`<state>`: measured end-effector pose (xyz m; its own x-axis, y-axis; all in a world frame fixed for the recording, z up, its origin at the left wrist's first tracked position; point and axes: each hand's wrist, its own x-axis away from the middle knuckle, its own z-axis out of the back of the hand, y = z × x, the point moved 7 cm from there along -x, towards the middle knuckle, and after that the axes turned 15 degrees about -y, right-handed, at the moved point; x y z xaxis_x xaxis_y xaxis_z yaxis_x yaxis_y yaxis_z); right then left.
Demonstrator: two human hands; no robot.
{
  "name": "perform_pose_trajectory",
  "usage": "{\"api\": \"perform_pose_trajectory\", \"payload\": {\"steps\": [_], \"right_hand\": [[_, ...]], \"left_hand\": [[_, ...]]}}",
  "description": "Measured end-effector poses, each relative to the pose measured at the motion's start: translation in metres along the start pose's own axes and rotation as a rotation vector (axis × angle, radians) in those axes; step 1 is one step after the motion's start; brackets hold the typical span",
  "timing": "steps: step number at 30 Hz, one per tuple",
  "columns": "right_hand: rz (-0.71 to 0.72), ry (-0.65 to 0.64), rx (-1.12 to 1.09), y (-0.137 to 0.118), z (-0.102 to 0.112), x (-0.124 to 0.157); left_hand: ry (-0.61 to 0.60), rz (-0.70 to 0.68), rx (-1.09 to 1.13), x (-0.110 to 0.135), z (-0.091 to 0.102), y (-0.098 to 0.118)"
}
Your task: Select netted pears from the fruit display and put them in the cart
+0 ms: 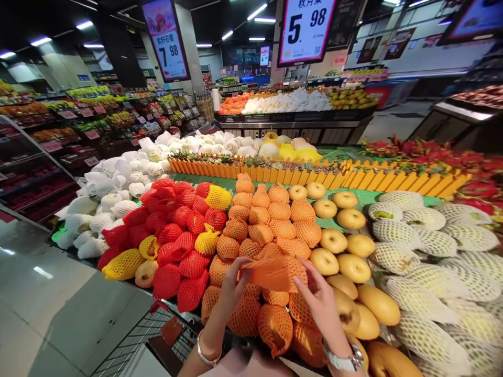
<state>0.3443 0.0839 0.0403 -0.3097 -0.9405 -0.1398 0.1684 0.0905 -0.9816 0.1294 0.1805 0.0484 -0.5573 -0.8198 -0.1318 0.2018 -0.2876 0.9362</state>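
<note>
An orange foam fruit net [269,273] is stretched flat between my two hands, over the display. My left hand [237,280] pinches its left end. The fingers of my right hand [314,288] close on its right end; whether a fruit sits inside that end, I cannot tell. Below and beyond my hands lie rows of round fruit in orange foam nets [275,322]. Bare yellow-brown pears [353,268] stand in columns just right of my right hand. Left of my left hand are fruits in red nets [194,264], a few in yellow nets [123,263].
White-netted fruit [428,293] fills the right side, with more white-wrapped fruit [102,199] at the far left. A low orange picket fence [267,173] runs behind the fruit. A metal shopping cart [135,340] stands at lower left. Price screens [306,31] hang above.
</note>
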Motion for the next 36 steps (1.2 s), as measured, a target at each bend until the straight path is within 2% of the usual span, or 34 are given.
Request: {"api": "perform_pose_trajectory", "payload": {"steps": [2, 7, 9, 13, 17, 19, 21, 24, 26, 28, 31, 33, 36], "right_hand": [[-0.034, 0.05, -0.005, 0.01, -0.001, 0.003], [-0.115, 0.191, -0.097, 0.038, 0.006, 0.018], [-0.105, 0.241, -0.126, 0.044, 0.008, 0.022], [-0.014, 0.299, -0.119, 0.039, 0.008, 0.029], [-0.012, 0.296, 0.011, 0.033, 0.006, 0.035], [-0.04, 0.251, 0.049, 0.037, 0.003, 0.035], [-0.061, 0.206, 0.071, 0.042, 0.0, 0.034], [-0.045, 0.193, 0.169, 0.046, 0.001, 0.034], [-0.01, 0.22, 0.29, 0.043, 0.004, 0.036], [0.022, 0.232, 0.396, 0.037, 0.007, 0.039], [0.084, 0.224, 0.443, 0.025, 0.008, 0.041], [0.115, 0.22, 0.411, 0.018, 0.009, 0.041], [0.119, 0.202, 0.346, 0.012, 0.009, 0.039]], "left_hand": [[0.002, 0.033, 0.051, -0.003, -0.008, -0.007], [0.205, 0.087, 0.25, -0.002, -0.014, -0.037], [0.199, 0.091, 0.211, 0.0, -0.018, -0.043], [0.064, 0.116, 0.065, 0.002, -0.028, -0.04], [0.184, 0.145, -0.168, 0.008, -0.016, -0.026], [0.141, 0.125, -0.185, 0.007, -0.016, -0.02], [0.047, 0.096, -0.143, 0.006, -0.022, -0.016], [-0.042, 0.14, -0.043, 0.006, -0.029, -0.021], [-0.076, 0.2, 0.144, 0.007, -0.034, -0.029], [-0.12, 0.26, 0.439, 0.009, -0.041, -0.038], [-0.278, 0.348, 0.781, 0.011, -0.055, -0.041], [-0.357, 0.381, 0.835, 0.012, -0.061, -0.039], [-0.318, 0.37, 0.784, 0.015, -0.061, -0.044]]}}
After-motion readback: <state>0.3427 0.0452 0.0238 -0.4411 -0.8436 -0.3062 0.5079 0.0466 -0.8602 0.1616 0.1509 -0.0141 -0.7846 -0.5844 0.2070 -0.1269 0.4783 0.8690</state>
